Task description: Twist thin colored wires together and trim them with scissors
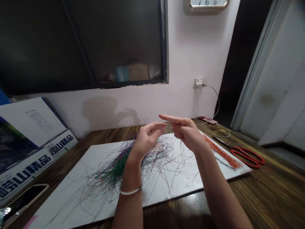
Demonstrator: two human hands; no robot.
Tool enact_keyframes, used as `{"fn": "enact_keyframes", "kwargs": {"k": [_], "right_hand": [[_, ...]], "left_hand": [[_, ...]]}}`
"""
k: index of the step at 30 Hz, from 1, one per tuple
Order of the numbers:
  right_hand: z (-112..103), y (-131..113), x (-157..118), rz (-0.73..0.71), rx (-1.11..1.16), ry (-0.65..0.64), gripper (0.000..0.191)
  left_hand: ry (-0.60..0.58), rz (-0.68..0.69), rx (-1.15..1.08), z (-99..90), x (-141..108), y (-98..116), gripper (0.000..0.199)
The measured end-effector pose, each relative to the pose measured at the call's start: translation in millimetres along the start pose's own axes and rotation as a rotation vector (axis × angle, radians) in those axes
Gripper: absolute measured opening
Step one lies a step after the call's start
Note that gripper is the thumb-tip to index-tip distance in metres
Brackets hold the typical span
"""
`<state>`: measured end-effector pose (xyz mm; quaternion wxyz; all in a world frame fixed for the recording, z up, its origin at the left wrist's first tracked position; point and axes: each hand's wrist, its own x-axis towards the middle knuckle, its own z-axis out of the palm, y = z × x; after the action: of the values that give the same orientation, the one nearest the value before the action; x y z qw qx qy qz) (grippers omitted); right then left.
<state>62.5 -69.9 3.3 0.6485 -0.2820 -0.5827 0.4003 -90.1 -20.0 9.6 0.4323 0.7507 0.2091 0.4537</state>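
Left hand [147, 140], right hand [187, 132]: fingers lightly pinched, grasp unclear. Strands [119, 168]: fine, limp, light; best gathered in bunches.

- Tabletop [269, 197]: wood, varnished, semi-gloss, 4 o'clock.
- Board [209, 175]: white, matt, smooth, 6 o'clock.
- Strands [114, 171]: fine, poss. synth., slight sheen, 7 o'clock.
- Scissors [247, 157]: red plastic grips, glossy, 3 o'clock.

The left hand [147, 140] and right hand [187, 132] are held just apart above a white board [186, 186], over a tangle of coloured strands [114, 168]. An orange bundle [222, 156] is laid at the board's far right corner, with red scissors [247, 156] placed beside it on the tabletop [269, 194].
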Motion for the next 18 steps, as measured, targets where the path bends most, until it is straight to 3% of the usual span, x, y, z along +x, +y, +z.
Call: {"fn": "enact_keyframes", "kwargs": {"k": [2,4,6,9,13,18], "right_hand": [[4,-2,-1,-0.022,0.032,0.032,0.04],[7,-3,-1,-0.053,0.053,0.069,0.038],[9,-3,-1,-0.079,0.058,0.101,0.037],[12,-2,0,-0.123,0.07,0.149,0.035],[16,0,1,-0.224,0.065,0.214,0.034],[19,1,1,-0.33,-0.116,0.338,0.033]], "left_hand": [[-0.07,-0.089,-0.139,6.2,0,2,0.022],[-0.026,-0.145,-0.193,11.6,0,3,0.027],[0.001,-0.189,-0.176,15.1,-1,4,0.031],[-0.055,-0.26,-0.118,19.1,-3,5,0.028],[-0.1,-0.227,-0.116,29.6,-3,4,0.024],[-0.15,-0.131,-0.085,42.6,-4,2,0.024]]}}
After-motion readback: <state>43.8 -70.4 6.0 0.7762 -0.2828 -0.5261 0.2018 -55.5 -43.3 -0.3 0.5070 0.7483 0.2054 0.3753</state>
